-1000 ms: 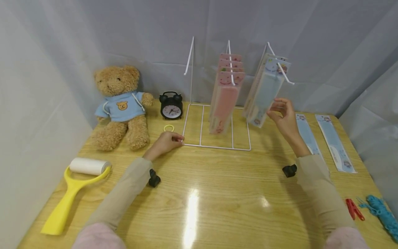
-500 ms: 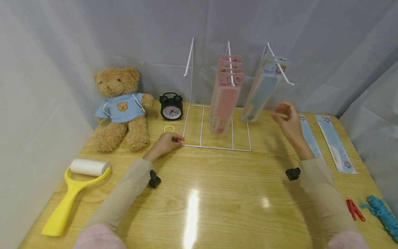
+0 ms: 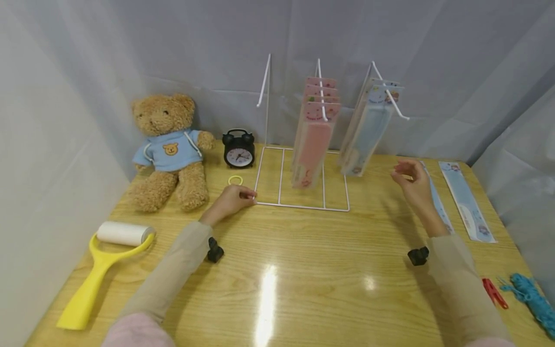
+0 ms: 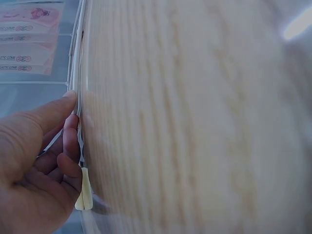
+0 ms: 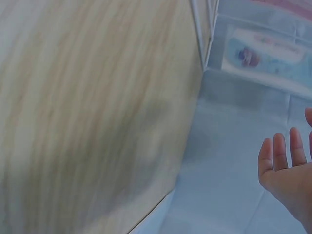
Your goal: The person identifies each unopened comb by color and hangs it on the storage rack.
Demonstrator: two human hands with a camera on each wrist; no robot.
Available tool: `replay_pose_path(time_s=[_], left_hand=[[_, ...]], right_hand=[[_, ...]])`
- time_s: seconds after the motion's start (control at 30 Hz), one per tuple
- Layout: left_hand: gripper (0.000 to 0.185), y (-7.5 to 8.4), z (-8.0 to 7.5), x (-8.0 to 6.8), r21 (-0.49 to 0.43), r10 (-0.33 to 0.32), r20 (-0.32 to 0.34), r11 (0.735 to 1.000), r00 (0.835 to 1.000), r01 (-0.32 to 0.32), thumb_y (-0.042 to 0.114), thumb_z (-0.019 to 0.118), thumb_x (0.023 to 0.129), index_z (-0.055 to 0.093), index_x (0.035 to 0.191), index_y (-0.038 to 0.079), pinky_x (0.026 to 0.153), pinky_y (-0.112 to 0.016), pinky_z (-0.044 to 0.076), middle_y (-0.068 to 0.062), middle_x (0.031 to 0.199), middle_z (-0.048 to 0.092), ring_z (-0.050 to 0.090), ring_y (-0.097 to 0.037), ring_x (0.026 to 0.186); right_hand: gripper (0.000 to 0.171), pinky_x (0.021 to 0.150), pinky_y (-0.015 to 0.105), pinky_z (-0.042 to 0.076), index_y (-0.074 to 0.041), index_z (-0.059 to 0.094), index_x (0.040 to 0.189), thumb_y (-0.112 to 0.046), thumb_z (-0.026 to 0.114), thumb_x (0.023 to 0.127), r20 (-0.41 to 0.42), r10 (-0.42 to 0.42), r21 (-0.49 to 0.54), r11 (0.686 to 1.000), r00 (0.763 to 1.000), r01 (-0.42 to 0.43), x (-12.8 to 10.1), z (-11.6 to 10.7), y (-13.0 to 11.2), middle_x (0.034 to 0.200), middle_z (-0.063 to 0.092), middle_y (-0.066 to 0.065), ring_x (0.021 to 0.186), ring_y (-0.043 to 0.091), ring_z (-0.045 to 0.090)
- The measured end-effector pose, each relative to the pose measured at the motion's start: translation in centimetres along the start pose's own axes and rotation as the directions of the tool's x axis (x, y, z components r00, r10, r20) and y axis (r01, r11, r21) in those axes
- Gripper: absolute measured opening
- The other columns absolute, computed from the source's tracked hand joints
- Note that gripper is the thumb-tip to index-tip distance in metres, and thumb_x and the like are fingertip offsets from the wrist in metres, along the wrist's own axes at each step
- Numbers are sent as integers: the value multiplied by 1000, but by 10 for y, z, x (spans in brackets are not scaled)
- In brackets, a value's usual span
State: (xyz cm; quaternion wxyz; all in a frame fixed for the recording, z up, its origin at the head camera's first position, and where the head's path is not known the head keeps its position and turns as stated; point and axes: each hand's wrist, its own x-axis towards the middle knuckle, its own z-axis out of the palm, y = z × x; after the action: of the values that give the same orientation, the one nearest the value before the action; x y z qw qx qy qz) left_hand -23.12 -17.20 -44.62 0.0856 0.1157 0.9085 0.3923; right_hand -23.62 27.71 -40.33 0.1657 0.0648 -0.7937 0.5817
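A white wire rack [image 3: 303,205] stands at the back of the wooden table. My left hand [image 3: 243,195] pinches its front left corner; the left wrist view shows thumb and fingers [image 4: 68,126] closed on the wire [image 4: 78,73]. Pink packets [image 3: 314,140] hang on the middle hook and blue packets [image 3: 368,130] on the right hook. The left hook [image 3: 264,79] is bare. My right hand [image 3: 407,171] hovers to the right of the rack with fingers loose, holding nothing; in the right wrist view the fingers [image 5: 280,153] are straight. Two more blue packets [image 3: 466,200] lie flat beside it.
A teddy bear [image 3: 169,149], a black alarm clock [image 3: 238,148] and a yellow ring [image 3: 235,180] sit at the back left. A yellow lint roller [image 3: 104,260] lies front left. A red clothespin [image 3: 493,291] and teal cord [image 3: 531,299] lie front right.
My right hand let go of the hanging blue packet and moved down and right, towards the flat packets. The packet swung back under its hook. The left hand stayed put.
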Motion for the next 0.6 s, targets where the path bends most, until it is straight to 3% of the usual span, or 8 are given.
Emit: replay_pose_path(time_s=[0.2, 0.3, 0.4, 0.47, 0.6], left_hand=[[27, 1, -1, -1, -1, -2, 4, 1000, 1000, 2, 12, 67, 88, 68, 110, -3, 86, -39, 49, -16, 100, 69, 61, -25, 93], [27, 0, -1, -1, -2, -2, 5, 1000, 1000, 2, 13, 67, 88, 68, 110, -3, 85, -39, 49, -16, 100, 69, 61, -25, 93], [27, -1, -1, 0, -3, -3, 2, 1000, 1000, 3, 12, 67, 88, 68, 111, -3, 86, -40, 49, -16, 100, 69, 61, -25, 93], [27, -1, -1, 0, -1, -2, 1, 1000, 1000, 2, 12, 67, 88, 68, 111, -3, 87, -40, 49, -16, 100, 69, 61, -25, 94], [27, -1, 0, 1, 4, 5, 2, 1000, 1000, -5, 12, 67, 88, 68, 110, -4, 86, -39, 49, -16, 100, 69, 61, -25, 93]], right_hand=[[27, 76, 8, 40, -28, 51, 113, -13, 62, 93, 34, 88, -145, 986, 996, -82, -7, -19, 8, 102, 51, -15, 93, -5, 48], [33, 78, 11, 39, -19, 48, 123, -27, 61, 94, 63, 137, -252, 961, 989, -117, -10, -29, 12, 110, 48, -8, 97, -1, 46], [51, 86, 24, 41, -6, 41, 134, -33, 58, 94, 77, 188, -334, 930, 979, -152, -11, -39, 19, 122, 46, 9, 109, 18, 46], [61, 92, 39, 41, 1, 35, 138, -35, 57, 95, 79, 220, -371, 912, 972, -176, -11, -45, 24, 130, 42, 22, 118, 34, 42], [76, 98, 63, 31, 3, 26, 145, -44, 56, 93, 75, 317, -431, 865, 945, -256, -12, -55, 30, 141, 29, 35, 127, 52, 29]])
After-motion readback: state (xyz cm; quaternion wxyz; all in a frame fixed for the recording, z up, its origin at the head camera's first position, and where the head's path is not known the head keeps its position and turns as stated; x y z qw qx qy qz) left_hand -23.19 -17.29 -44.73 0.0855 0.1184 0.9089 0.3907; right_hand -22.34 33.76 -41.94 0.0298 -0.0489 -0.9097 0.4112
